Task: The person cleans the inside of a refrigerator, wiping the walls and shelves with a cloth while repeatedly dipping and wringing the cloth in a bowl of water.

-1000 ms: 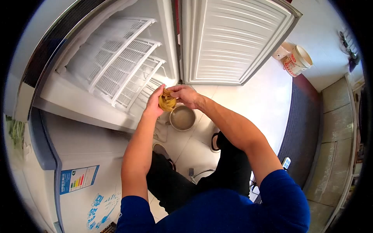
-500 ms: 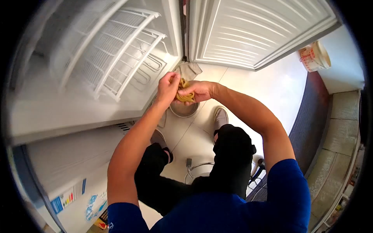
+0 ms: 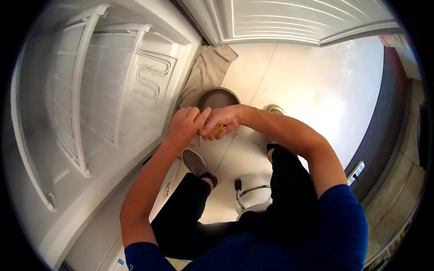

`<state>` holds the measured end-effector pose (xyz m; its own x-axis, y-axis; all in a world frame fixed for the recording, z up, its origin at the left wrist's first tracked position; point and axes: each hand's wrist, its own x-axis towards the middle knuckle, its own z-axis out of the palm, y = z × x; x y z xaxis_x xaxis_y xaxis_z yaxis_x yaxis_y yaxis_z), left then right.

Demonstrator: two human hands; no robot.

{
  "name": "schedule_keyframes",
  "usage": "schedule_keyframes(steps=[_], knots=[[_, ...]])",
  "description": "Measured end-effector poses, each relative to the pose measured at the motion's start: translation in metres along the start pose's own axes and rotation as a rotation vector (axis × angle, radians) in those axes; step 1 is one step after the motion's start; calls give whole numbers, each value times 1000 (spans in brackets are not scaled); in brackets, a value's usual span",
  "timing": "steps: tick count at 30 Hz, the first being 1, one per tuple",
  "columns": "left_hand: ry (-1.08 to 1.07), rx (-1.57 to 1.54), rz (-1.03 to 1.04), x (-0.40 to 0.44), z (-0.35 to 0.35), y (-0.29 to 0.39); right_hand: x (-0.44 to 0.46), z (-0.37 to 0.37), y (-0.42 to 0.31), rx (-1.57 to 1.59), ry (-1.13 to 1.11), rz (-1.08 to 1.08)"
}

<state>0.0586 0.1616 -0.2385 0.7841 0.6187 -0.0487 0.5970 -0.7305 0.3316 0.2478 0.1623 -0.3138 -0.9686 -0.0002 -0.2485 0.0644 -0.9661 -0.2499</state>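
My left hand (image 3: 184, 124) and my right hand (image 3: 224, 118) meet in front of me, both closed round a bunched yellow-brown cloth (image 3: 214, 131). Most of the cloth is hidden by the fingers. Just beyond the hands, a round metal bowl (image 3: 220, 95) stands on the floor, its near side covered by the hands. A grey-beige rag (image 3: 209, 67) lies on the floor beside the bowl, along the base of the open fridge.
White wire shelves (image 3: 77, 95) sit inside the open fridge at left. Its ribbed door (image 3: 289, 20) stands open at the top. A dark mat (image 3: 384, 117) and a white power strip (image 3: 356, 173) lie at right. My shoe (image 3: 193, 162) is below the hands.
The view has shifted down and closer to the floor. The hands have lowered relative to the bowl and closed more tightly round the cloth, which shows less. More of the rag is visible.
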Motion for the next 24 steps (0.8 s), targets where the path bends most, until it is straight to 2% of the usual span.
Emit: schedule_keyframes(steps=[2, 6, 8, 9, 10, 11, 12, 13, 14, 16, 22, 24], knots=[[-60, 156, 35, 8, 12, -11, 1, -10, 3, -7, 38, -51], [-22, 219, 58, 27, 29, -18, -12, -18, 9, -72, 134, -124], [-86, 240, 11, 33, 41, -21, -20, -15, 3, -116, 185, -147], [-88, 239, 16, 35, 47, -22, -25, -9, 1, -259, 312, -158], [-186, 230, -68, 37, 53, -22, -27, -7, 0, -402, 440, -165], [-284, 220, -152, 38, 59, -21, -24, -14, 3, -397, 442, -167], [-287, 218, -147, 42, 60, -17, -15, -29, 9, -642, 566, -168], [-364, 177, -252, 47, 58, -12, -7, -42, 15, -888, 689, -165], [-440, 136, -358, 50, 58, -8, 0, -52, 20, -884, 693, -167], [-465, 105, -418, 52, 63, -5, 10, -62, 25, -1277, 836, -188], [-500, -115, -697, 43, 98, -9, 13, -72, 35, -1337, 887, -287], [-520, -179, -763, 39, 109, -12, 10, -70, 35, -1342, 902, -249]])
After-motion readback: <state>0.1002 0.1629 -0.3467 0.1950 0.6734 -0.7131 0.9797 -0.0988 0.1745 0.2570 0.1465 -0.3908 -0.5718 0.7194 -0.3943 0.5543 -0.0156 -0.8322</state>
